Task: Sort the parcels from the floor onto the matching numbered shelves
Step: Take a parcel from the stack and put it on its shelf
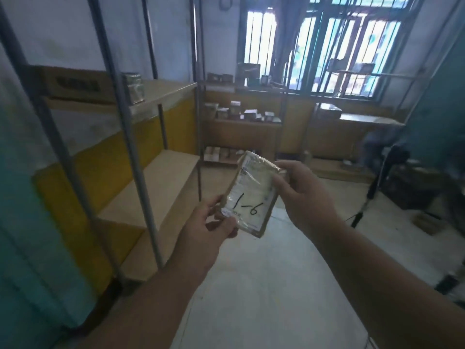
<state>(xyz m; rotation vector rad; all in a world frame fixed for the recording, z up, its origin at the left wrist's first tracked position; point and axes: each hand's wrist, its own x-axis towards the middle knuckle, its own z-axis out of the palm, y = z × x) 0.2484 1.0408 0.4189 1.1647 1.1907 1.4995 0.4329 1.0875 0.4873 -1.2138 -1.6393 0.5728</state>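
Observation:
I hold a small flat cardboard parcel wrapped in clear tape, with "1-6" handwritten in black on its white label. My left hand pinches its lower left corner. My right hand grips its upper right edge. The parcel is up in front of me, above the floor, label facing the camera. A metal rack with wooden shelves stands to my left; one small taped parcel stands on its upper shelf.
Another rack under the barred window carries several small boxes on its levels. Dark equipment and a tripod leg stand at the right. A teal surface fills the left edge. Pale concrete floor lies ahead.

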